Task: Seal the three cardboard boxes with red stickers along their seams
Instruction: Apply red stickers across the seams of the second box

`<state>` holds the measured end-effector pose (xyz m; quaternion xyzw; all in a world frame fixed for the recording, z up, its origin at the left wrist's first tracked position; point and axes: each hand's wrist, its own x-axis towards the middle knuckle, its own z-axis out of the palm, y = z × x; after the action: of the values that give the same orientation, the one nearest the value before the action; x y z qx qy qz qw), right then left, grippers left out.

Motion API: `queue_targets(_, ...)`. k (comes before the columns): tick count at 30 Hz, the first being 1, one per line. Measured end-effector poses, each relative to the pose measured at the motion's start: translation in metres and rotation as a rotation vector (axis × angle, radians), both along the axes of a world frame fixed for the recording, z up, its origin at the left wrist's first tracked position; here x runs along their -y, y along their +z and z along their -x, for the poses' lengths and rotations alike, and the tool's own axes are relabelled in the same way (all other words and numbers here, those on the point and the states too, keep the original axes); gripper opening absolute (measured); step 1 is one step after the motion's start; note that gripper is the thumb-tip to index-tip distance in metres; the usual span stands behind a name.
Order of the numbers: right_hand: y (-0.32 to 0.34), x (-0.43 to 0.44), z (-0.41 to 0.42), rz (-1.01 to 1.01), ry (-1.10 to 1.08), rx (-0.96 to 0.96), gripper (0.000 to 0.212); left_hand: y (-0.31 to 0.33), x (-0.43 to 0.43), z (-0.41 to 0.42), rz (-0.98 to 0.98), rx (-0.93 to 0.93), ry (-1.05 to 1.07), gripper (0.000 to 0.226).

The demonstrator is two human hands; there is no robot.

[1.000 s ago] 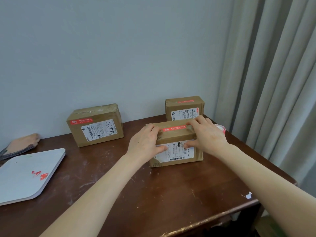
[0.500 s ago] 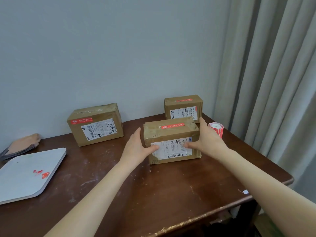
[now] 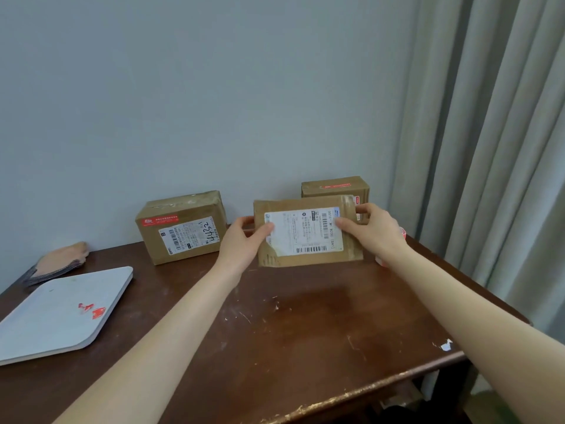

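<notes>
Two bare forearms reach in from the lower corners of the frame toward its centre. The left hand and right hand grip opposite ends of a cardboard box, thumbs on its near face, fingers curled behind.

On the dark brown wooden counter, a brown cardboard box with a white label is mid-counter, the left hand at its left end and the right hand at its right end. A second labelled cardboard box lies to its left, by the wall. A third cardboard box stands behind it. A white flat rounded board lies far left, nearer the front.
</notes>
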<state>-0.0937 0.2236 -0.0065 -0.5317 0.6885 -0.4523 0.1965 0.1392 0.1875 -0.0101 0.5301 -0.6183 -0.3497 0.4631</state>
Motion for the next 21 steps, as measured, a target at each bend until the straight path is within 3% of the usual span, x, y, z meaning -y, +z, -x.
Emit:
queue_targets(4,0.009,0.004,0.0,0.011,-0.029,0.154,0.043,0.01,0.003,-0.004,-0.059,-0.142,-0.042,0.031)
queue_targets(9,0.016,0.006,0.002,0.004,0.01,0.394,0.029,0.019,0.001,-0.008,-0.106,-0.086,-0.128,0.058)
queue_targets(13,0.025,0.005,0.005,-0.032,0.09,0.616,0.029,0.025,0.004,-0.012,-0.154,-0.191,-0.095,0.044)
queue_targets(17,0.027,0.007,0.008,-0.012,0.191,0.658,0.034,0.028,0.005,-0.014,-0.195,-0.274,-0.084,0.034)
queue_targets(21,0.026,0.005,0.004,0.018,0.231,0.616,0.012,0.027,0.005,-0.012,-0.171,-0.254,-0.076,0.033)
